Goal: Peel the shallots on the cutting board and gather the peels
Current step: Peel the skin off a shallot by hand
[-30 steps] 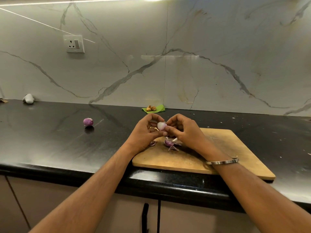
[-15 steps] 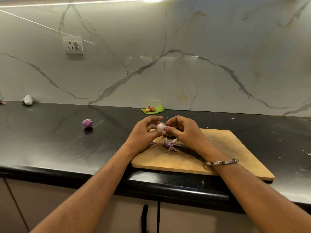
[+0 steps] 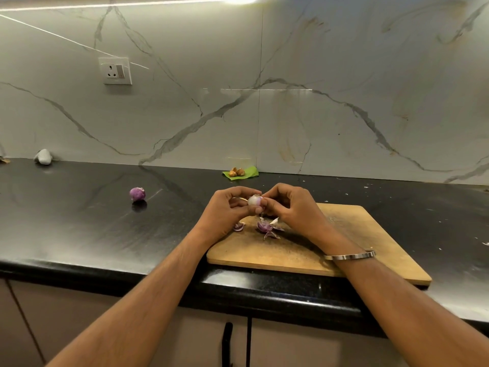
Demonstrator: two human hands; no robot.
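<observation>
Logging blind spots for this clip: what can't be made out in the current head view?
- Shallot: mostly covered by left hand and right hand; remaining skin unclear.
- Peels on the cutting board: the hands may hide more.
- Brown bits on green leaf: too small to identify.
- Pale object by wall: too small.

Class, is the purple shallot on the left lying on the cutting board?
No, the purple shallot lies on the black counter, apart from the cutting board.

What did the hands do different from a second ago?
Hardly anything: both hands, left hand and right hand, still hold the small pale half-peeled shallot above the wooden cutting board. Purple peel scraps and the round purple shallot on the black counter stayed put.
</observation>
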